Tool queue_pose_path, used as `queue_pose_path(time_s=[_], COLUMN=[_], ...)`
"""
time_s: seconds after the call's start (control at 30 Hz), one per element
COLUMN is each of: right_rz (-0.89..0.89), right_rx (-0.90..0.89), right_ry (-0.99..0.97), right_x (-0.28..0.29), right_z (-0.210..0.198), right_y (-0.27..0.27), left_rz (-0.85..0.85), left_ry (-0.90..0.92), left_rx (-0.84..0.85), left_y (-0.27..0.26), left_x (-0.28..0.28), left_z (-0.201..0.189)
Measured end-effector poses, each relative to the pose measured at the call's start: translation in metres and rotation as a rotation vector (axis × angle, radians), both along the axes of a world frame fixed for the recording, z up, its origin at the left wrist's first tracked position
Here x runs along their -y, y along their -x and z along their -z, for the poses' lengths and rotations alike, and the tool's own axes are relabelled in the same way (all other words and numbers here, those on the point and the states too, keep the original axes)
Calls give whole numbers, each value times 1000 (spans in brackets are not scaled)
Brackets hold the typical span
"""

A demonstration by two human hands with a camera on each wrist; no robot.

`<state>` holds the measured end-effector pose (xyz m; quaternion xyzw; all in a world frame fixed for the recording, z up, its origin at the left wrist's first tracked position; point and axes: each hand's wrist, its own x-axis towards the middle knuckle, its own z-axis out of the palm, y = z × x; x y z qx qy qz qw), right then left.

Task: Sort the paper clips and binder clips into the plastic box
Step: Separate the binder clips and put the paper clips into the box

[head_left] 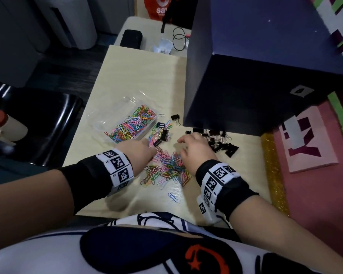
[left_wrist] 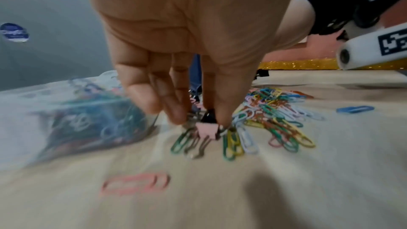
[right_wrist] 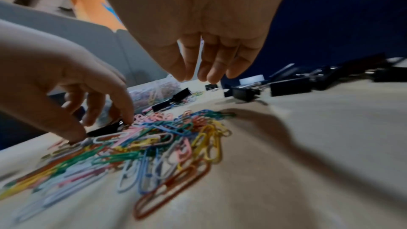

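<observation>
Black wristbands [head_left: 91, 175] carry white square-coded tags [head_left: 219, 176].

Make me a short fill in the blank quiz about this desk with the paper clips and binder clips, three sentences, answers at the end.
1. The clear plastic box already holds a heap of coloured ____ clips.
2. The binder clips piled beside the right hand are all ____ in colour.
3. The left hand reaches its fingers down at the edge of the loose paper clips, while the right hand holds ____.

Missing words: paper; black; nothing
</observation>
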<state>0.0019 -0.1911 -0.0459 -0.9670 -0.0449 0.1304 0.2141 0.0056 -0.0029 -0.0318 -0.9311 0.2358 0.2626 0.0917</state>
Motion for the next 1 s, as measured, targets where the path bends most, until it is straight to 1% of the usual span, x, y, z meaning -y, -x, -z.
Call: queue_pose_path(time_s=[0.07, 0.13, 0.2, 0.3, 0.33, 0.4, 0.47, 0.63, 0.73, 0.87, 1.0], right_rz=[-113, -183, -231, -284, -287, -266, -236, -179, -122, -8, 90], right_rx=[-16, -21, -52, -145, -143, -96, -85, -129, -91, -23, -13], right_ry=[24, 58, 96, 168, 200, 270, 296, 237, 206, 115, 97], right_x=[-13, -25, -32, -38, -40, -42, -42, -40, -37, -24, -5], right_z=[-1, -2, 0, 4, 5, 8, 10, 15, 14, 10, 7], right_y=[-5, -11, -18, -26, -27, -25, -23, -23, -19, -10, -1], left_rz=[-1, -23, -42, -56, -59, -52, -47, -76, -93, -22, 33], left_ry=[23, 36, 48, 66, 73, 91, 115, 192, 283, 316, 402], left_rx=[8, -6, -21, 3, 12, 25, 30, 47, 63, 65, 70], left_y=[2, 3, 6, 12, 12, 13, 12, 11, 9, -1, -19], left_x=[-6, -12, -16, -20, -21, -22, -24, -25, -23, -15, 7], left_z=[4, 7, 9, 10, 10, 9, 9, 4, 1, -1, -7])
